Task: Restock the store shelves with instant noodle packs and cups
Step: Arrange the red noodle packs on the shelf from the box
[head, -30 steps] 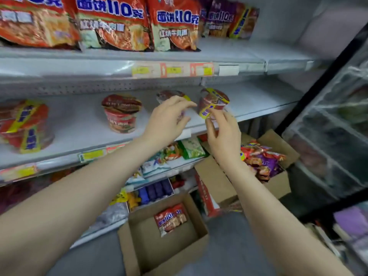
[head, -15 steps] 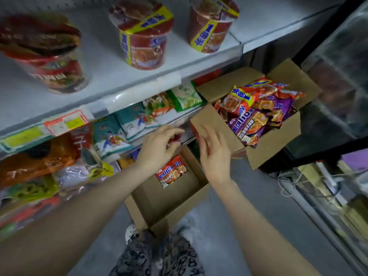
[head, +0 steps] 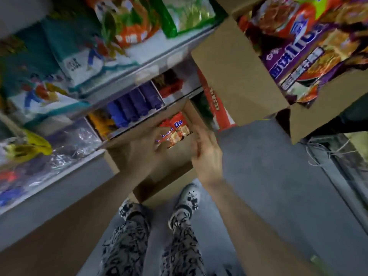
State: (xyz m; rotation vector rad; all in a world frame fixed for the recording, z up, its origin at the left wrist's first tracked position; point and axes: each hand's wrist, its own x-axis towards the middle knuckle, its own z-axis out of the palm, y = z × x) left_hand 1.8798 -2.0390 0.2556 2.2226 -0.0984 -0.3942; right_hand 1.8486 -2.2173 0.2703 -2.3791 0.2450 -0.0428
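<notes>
Pickup: lone noodle pack (head: 175, 130) lies at far end of floor box (head: 163, 182). Left hand (head: 142, 154) fingers curl at its left edge, grip unclear in blur; right hand (head: 207, 156) fingers straight, empty, beside it. I would pinch both edges, lift flat.

Matt cardboard box (head: 171, 172), glossy plastic noodle pack (head: 176, 131)
</notes>
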